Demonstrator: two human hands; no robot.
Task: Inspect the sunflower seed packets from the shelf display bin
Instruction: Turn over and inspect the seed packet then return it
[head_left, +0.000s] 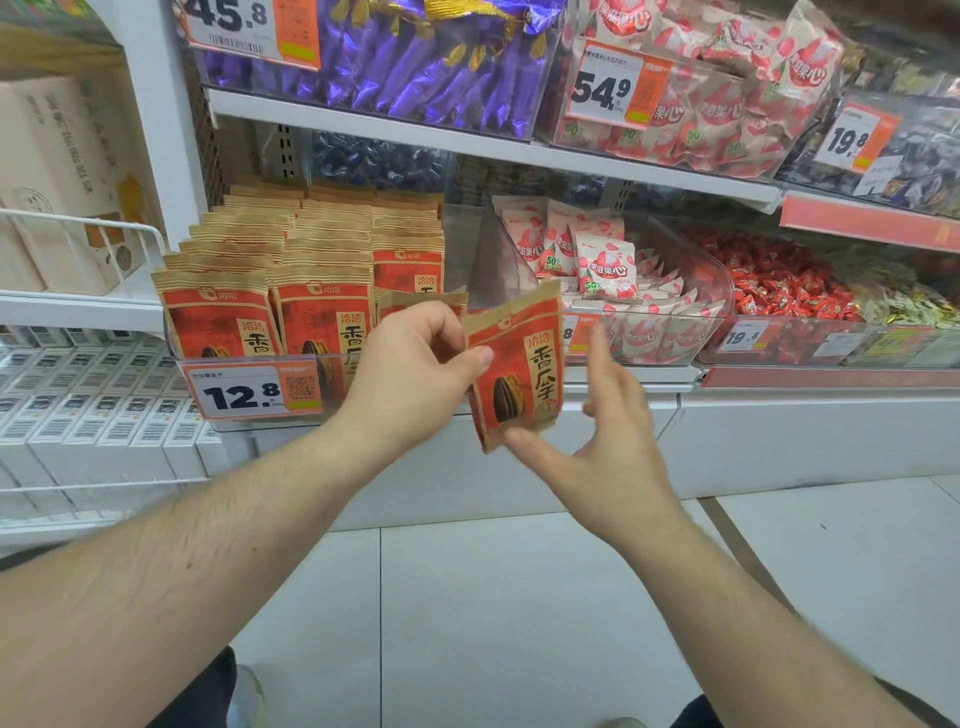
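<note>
Left hand (415, 366) pinches one sunflower seed packet (517, 366) by its left edge, thumb on the printed front, fingers curled behind. Packet is upright, slightly tilted, held clear of the display bin (260, 421), just right of the bin's front corner and in front of the shelf edge. Right hand (602, 431) is spread wide, fingers straight, gripping nothing; its thumb tip sits at the packet's lower edge, contact uncertain because of blur. Remaining seed packets (306, 270) stand in rows inside the bin. Price tag (252, 391) reading 12.8 is fixed to the bin's front. Right of the bin, a clear tub of pink-and-white candy packs (602, 265).
</note>
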